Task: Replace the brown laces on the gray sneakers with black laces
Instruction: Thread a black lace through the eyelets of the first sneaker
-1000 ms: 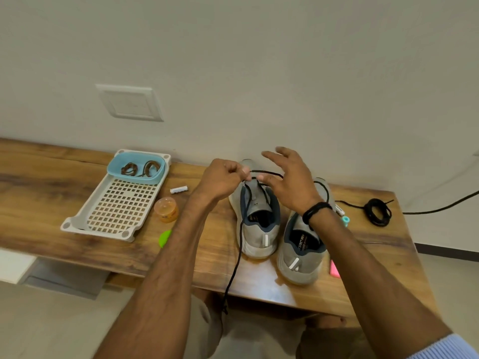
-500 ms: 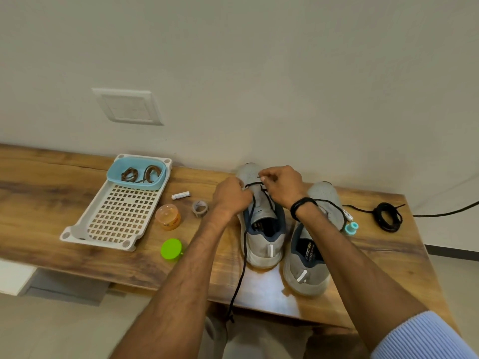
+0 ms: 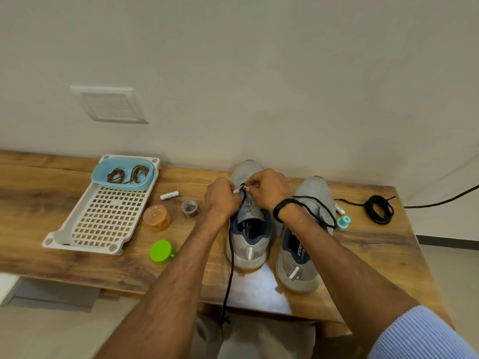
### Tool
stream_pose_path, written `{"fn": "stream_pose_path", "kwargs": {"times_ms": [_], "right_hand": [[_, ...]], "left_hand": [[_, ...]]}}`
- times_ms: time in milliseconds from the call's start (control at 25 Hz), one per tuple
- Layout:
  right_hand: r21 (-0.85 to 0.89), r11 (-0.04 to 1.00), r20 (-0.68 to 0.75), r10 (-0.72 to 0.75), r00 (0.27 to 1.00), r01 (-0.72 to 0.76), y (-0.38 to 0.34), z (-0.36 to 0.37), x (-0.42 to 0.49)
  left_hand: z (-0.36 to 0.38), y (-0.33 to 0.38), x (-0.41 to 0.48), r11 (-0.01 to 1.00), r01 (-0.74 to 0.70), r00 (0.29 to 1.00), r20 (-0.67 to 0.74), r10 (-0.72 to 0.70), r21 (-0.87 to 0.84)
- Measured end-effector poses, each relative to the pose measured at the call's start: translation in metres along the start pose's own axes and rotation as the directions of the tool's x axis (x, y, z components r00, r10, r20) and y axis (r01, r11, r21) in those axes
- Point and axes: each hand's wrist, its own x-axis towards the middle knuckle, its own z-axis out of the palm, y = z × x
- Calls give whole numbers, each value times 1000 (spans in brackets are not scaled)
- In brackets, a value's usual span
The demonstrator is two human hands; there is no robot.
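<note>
- Left grip [image 3: 221, 200]: fingers curled, pinching the black lace [image 3: 230, 268] at the upper eyelets of the nearer-left gray sneaker [image 3: 248, 244].
- Right grip [image 3: 268, 189]: fingers curled, pinching the same lace just at 3 o'clock of the left grip, nearly touching it; a black wristband [image 3: 283, 206] is on the wrist.
- Black lace: one strand runs down at 6 o'clock along the sneaker's side and hangs over the surface [image 3: 39, 198] edge; another strand lies at 4 o'clock across the second gray sneaker [image 3: 298, 270].
- Gray sneakers: side by side, heels toward the person, toes at 12 o'clock near the wall.
- Spare black lace coil [image 3: 379, 209]: at 3 o'clock, well apart from the shoes.
- Brown laces [image 3: 128, 174]: at 9 o'clock, coiled in a blue tub [image 3: 121, 187] that sits at the far end of a white perforated tray [image 3: 59, 237].
- Between tray and grips: tape roll [image 3: 190, 208], orange jar [image 3: 156, 218], green lid [image 3: 161, 251], small white tube [image 3: 169, 195].
- Teal spool [image 3: 344, 222]: just beside the second sneaker, at 3 o'clock.
</note>
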Motion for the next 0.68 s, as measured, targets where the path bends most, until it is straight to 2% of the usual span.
{"fn": "stream_pose_path", "kwargs": {"times_ms": [160,360,680], "right_hand": [[-4,1000,-2,28,1000,-28,7,-2,-8],[12,999,22,32,999,-32,10,2,-16],[76,996,-72,51,996,-45,6,11,-18]], "left_hand": [[0,-1,0,997,-7,1000,5,7,-79],[-2,-1,-2,960,109,994,60,-96,-259],[-2,-9,6,888,211,977,95,-189,-407]]}}
